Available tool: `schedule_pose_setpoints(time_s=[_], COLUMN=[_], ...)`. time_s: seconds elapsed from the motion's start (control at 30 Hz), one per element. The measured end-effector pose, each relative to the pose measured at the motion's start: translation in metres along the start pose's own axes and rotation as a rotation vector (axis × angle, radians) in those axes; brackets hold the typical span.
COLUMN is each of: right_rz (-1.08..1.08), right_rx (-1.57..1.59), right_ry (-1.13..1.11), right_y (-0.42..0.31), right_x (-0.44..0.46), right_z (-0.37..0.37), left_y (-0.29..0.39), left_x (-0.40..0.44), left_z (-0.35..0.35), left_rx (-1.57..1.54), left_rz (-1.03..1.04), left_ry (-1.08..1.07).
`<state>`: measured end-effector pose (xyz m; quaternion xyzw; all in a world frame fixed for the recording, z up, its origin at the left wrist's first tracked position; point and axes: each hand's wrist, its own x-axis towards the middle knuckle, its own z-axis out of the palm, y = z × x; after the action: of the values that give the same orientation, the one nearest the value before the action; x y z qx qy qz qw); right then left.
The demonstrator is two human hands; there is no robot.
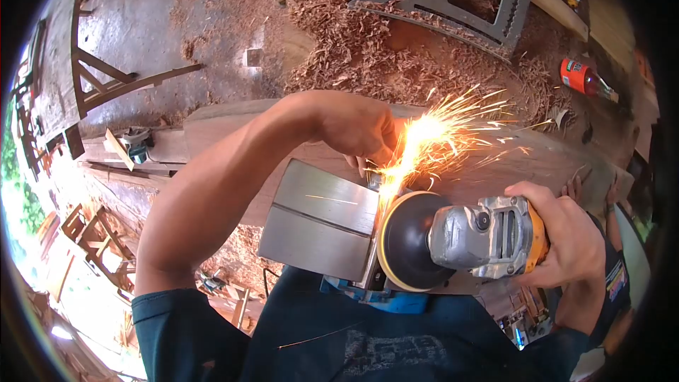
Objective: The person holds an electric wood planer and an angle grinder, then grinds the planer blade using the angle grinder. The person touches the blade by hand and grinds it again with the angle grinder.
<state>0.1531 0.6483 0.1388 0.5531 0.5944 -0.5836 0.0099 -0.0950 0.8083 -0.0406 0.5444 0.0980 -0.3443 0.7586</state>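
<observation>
My right hand (566,237) is wrapped round the yellow body of an angle grinder (470,237). Its dark round disc (414,240) meets the edge of a metal part, throwing bright sparks (442,134) away from me. That part belongs to a tool with flat steel plates and a blue body, seemingly an upturned electric planer (322,212), close against my shirt. My left hand (357,127) reaches over the planer's far side with fingers curled down beside the sparks. Glare and the hand itself hide what those fingers grip.
A long wooden board (488,163) lies just beyond the tools. Reddish shavings (353,49) cover the ground around a metal triangular square (460,0). A red-labelled bottle (587,79) lies at the right. Another person's hand (573,187) rests near the board's right end.
</observation>
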Motion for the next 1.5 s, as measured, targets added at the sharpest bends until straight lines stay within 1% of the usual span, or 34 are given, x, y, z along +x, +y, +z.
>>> schedule_pose_setpoints(time_s=[0.1, 0.2, 0.3, 0.4, 0.5, 0.6, 0.7, 0.8, 0.9, 1.0, 1.1, 1.2, 1.3, 1.4, 1.5], right_rz=[-0.039, -0.019, -0.001, 0.011, -0.003, 0.004, 0.042, 0.047, 0.036, 0.044, 0.079, 0.116, 0.125, 0.124, 0.142], right_rx=[-0.013, 0.008, 0.05, 0.059, 0.04, 0.006, -0.003, 0.028, 0.043, 0.036, 0.044, 0.036, 0.04, 0.037, 0.063], right_ry=[0.003, -0.001, 0.008, 0.006, 0.032, 0.035, 0.049, 0.064, 0.071, 0.088, 0.098, 0.11, 0.125, 0.126, 0.101], right_y=[-0.002, -0.003, -0.001, 0.001, -0.001, -0.003, 0.001, 0.007, 0.011, 0.015, 0.015, 0.015, 0.019, 0.021, 0.02], right_x=[0.001, 0.001, 0.003, 0.005, 0.008, 0.009, 0.008, 0.008, 0.011, 0.011, 0.008, 0.002, -0.003, -0.006, -0.006], right_z=[0.001, 0.0, 0.0, -0.001, -0.001, -0.003, -0.003, -0.001, -0.001, -0.001, -0.004, -0.007, -0.007, -0.007, -0.008], left_y=[-0.002, -0.006, -0.009, 0.005, 0.008, 0.002, 0.004, 0.009, 0.002, 0.003, 0.01, 0.007, 0.008, 0.006, 0.009], left_x=[0.003, 0.005, 0.007, 0.001, 0.001, 0.005, 0.003, 0.0, 0.005, 0.005, 0.002, 0.002, 0.0, 0.002, 0.002], left_z=[0.003, 0.002, -0.002, 0.003, 0.005, 0.001, 0.004, 0.003, -0.001, 0.001, 0.0, -0.001, -0.002, 0.0, 0.002], left_rx=[-0.086, -0.07, 0.025, 0.018, -0.117, -0.076, -0.168, -0.152, -0.069, -0.097, -0.163, -0.109, -0.021, 0.025, 0.026], left_rz=[-0.049, -0.002, 0.053, -0.121, -0.168, -0.144, -0.178, -0.172, -0.147, -0.187, -0.222, -0.18, -0.078, -0.078, -0.124], left_ry=[-0.014, -0.015, -0.029, 0.086, 0.088, 0.046, 0.058, 0.055, 0.015, 0.046, 0.014, 0.015, -0.021, 0.007, 0.035])
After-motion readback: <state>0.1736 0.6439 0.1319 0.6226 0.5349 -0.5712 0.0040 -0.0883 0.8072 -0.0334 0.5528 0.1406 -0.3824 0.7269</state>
